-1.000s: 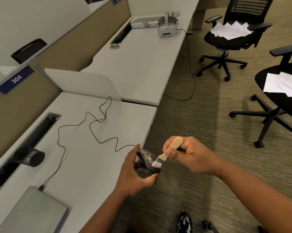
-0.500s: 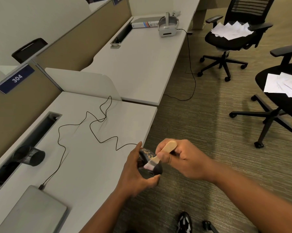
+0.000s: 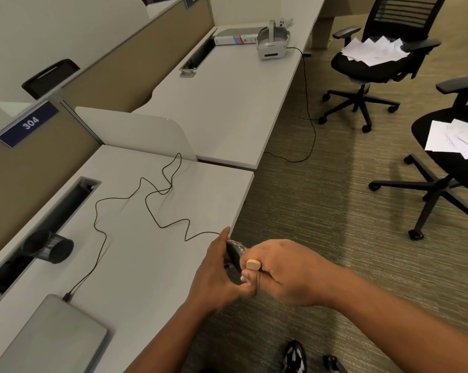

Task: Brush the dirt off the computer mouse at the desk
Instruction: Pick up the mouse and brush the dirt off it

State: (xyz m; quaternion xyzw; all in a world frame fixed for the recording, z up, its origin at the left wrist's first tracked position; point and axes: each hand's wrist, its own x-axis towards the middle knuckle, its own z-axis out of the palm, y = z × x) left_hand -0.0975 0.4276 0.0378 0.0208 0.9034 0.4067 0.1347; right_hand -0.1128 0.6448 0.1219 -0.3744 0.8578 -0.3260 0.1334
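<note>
The computer mouse (image 3: 234, 254) is gripped in the left hand (image 3: 216, 275) just off the worktop's (image 3: 152, 254) near right edge. Brushing appears underway: the brush (image 3: 252, 266) is clenched in the right hand (image 3: 284, 273), bristles against the mouse. Further strokes seem needed.

Your right hand (image 3: 286, 273) grips a brush (image 3: 253, 265) with a pale, bare wooden handle; the mouse (image 3: 235, 254) beside it is dark plastic speckled with tan grit. The desk (image 3: 152, 265) is smooth, matt grey laminate. At its near left corner lies a laptop (image 3: 52, 337) of brushed matt metal, and near its far left edge a black wire-mesh cup (image 3: 49, 249).
</note>
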